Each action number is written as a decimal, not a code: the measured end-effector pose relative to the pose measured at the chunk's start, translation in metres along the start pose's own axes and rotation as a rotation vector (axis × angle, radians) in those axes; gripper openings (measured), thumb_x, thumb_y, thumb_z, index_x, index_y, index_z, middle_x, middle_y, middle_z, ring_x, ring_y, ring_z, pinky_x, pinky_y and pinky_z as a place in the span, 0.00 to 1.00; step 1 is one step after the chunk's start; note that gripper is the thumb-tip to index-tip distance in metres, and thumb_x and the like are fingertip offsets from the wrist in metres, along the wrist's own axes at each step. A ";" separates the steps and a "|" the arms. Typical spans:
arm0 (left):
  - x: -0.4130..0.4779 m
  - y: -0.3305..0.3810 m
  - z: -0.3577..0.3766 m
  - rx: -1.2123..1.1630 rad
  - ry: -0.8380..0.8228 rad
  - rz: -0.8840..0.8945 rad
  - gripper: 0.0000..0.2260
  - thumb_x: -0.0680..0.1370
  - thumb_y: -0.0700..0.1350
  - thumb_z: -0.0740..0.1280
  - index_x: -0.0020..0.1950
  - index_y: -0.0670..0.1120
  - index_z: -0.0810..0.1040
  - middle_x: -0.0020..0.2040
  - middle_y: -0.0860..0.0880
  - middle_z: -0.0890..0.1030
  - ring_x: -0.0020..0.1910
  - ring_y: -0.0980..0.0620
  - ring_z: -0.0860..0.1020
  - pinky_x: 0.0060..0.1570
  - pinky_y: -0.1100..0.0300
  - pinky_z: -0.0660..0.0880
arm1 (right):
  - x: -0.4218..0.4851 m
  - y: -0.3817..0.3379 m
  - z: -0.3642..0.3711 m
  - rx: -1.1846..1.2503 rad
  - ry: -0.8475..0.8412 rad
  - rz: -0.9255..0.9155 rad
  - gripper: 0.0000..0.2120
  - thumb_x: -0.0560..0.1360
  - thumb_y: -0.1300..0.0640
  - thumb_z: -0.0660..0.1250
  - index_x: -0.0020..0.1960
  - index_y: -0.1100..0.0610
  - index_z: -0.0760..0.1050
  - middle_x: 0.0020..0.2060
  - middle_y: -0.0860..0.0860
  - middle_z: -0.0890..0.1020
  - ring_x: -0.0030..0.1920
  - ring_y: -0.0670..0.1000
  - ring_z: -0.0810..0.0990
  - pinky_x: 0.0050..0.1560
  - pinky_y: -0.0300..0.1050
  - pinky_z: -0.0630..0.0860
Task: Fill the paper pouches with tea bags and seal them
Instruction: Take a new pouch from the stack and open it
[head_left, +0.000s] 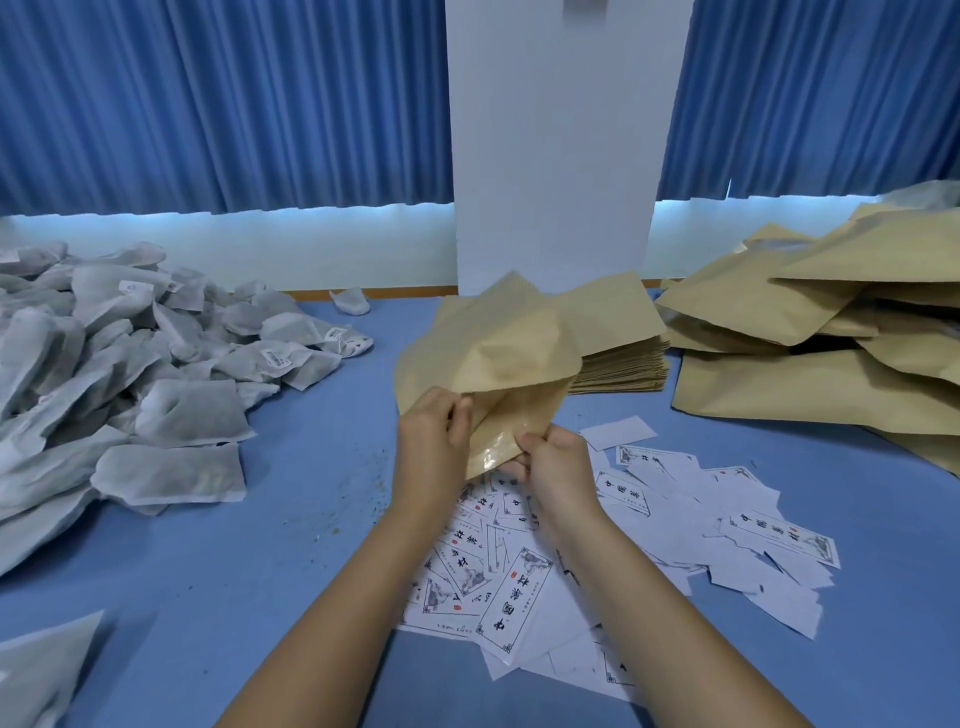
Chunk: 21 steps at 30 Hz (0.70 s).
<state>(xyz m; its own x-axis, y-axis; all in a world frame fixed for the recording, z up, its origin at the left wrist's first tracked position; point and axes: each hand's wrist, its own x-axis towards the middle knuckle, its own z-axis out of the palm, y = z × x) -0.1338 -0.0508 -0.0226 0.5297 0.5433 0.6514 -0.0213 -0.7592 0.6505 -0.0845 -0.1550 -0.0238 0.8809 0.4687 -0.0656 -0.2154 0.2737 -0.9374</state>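
A brown paper pouch (493, 358) is held up over the middle of the blue table, its mouth end toward me. My left hand (431, 441) grips its left edge with curled fingers. My right hand (556, 462) pinches the shiny inner edge at the lower right. A large heap of grey tea bags (130, 364) lies to the left. Behind the held pouch sits a flat stack of empty pouches (623, 364).
A pile of bulging brown pouches (831, 332) fills the right side. Printed white labels (613, 545) are scattered under my forearms. One tea bag (350, 300) lies alone near the far edge, another (41, 670) at the front left. A white pillar (556, 156) stands behind.
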 end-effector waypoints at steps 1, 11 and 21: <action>-0.001 0.000 -0.001 0.100 -0.059 0.037 0.03 0.77 0.40 0.65 0.43 0.45 0.77 0.42 0.49 0.76 0.40 0.52 0.73 0.37 0.55 0.70 | 0.001 0.000 0.001 -0.047 0.013 -0.027 0.10 0.79 0.67 0.58 0.44 0.61 0.76 0.33 0.54 0.82 0.31 0.48 0.82 0.32 0.38 0.78; -0.004 0.031 -0.007 0.295 -0.019 0.159 0.16 0.72 0.31 0.62 0.56 0.44 0.80 0.47 0.51 0.75 0.39 0.44 0.76 0.32 0.62 0.65 | 0.015 0.004 -0.010 -0.224 0.138 0.080 0.19 0.73 0.71 0.48 0.56 0.62 0.73 0.33 0.61 0.79 0.19 0.52 0.75 0.18 0.35 0.65; 0.008 0.009 -0.030 0.105 0.025 0.467 0.20 0.65 0.26 0.60 0.48 0.40 0.85 0.49 0.44 0.81 0.46 0.49 0.81 0.43 0.62 0.76 | 0.023 0.005 -0.014 -0.042 0.124 0.133 0.20 0.76 0.71 0.46 0.49 0.58 0.75 0.20 0.50 0.74 0.19 0.47 0.68 0.21 0.37 0.63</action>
<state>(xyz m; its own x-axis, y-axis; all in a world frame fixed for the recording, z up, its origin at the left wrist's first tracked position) -0.1554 -0.0424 0.0005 0.4631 0.1427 0.8748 -0.1658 -0.9556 0.2436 -0.0596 -0.1550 -0.0353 0.8916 0.3903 -0.2297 -0.3184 0.1795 -0.9308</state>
